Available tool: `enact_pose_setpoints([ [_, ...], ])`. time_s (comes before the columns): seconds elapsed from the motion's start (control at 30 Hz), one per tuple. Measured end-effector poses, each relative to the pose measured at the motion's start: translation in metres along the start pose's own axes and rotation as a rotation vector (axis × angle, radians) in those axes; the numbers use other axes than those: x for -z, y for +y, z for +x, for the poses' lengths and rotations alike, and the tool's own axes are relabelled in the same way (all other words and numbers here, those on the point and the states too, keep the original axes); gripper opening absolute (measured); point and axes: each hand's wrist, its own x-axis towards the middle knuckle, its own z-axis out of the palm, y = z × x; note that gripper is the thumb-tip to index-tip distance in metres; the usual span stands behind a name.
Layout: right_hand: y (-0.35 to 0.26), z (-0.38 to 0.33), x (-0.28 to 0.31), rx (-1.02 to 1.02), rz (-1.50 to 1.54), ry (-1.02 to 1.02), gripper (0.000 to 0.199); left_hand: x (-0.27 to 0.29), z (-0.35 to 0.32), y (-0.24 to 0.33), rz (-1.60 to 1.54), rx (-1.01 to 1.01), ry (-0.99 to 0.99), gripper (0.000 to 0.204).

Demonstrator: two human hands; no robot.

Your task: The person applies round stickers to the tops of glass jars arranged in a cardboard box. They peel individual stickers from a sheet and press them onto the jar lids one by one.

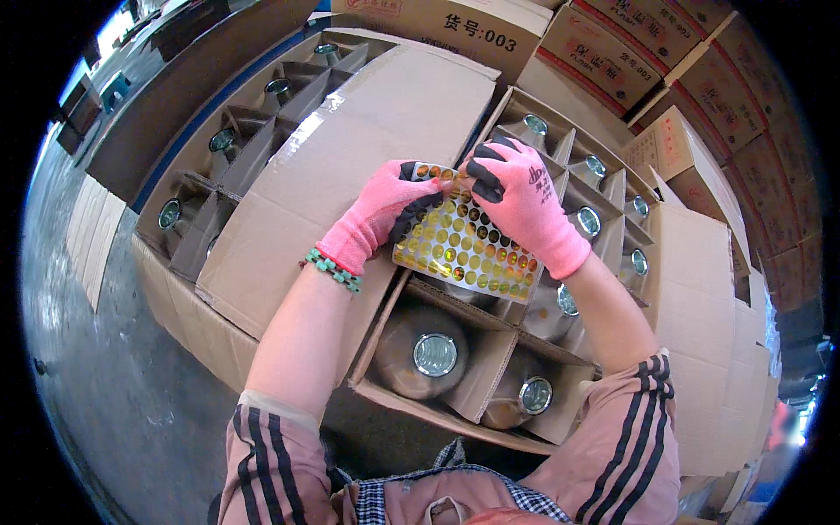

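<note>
A sheet of round gold stickers (472,241) hangs tilted over an open carton, its shiny dots in rows on a pale backing. My left hand (389,206), in a pink glove with black fingers, grips the sheet's upper left side between thumb and fingers. At the sheet's top edge my right hand (516,188), gloved alike, has its fingers curled in a pinch; whether a single sticker is between the fingertips is hidden. Beneath the sheet, glass flasks with round shiny mouths, such as the near one (435,353), stand upright in cardboard compartments. The sheet and my hands cover some of them.
To the left stands another divided carton (236,337) of flasks, one wide flap (350,131) lying over part of it. Stacked printed cartons (604,52) rise behind. An open flap (691,254) spreads at the right. Flat cardboard (94,232) lies on the grey floor (114,394).
</note>
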Motion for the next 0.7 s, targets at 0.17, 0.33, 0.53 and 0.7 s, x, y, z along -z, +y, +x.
enact_pose_setpoints([
  [0.17,-0.001,-0.004,-0.003,0.103,-0.083,0.030,0.021,0.005,0.002,-0.002,0.023,-0.009,-0.048,0.020],
  [0.33,0.000,-0.007,-0.006,0.081,-0.091,0.033,0.026,0.006,0.006,-0.004,0.050,0.014,0.029,0.023],
  [0.53,0.002,-0.005,0.003,-0.207,0.426,0.046,0.018,0.008,0.006,-0.009,-0.004,0.012,0.026,0.024],
  [0.7,0.006,-0.003,0.004,-0.119,0.274,0.053,0.020,0.004,0.005,-0.006,-0.011,0.013,0.033,0.025],
])
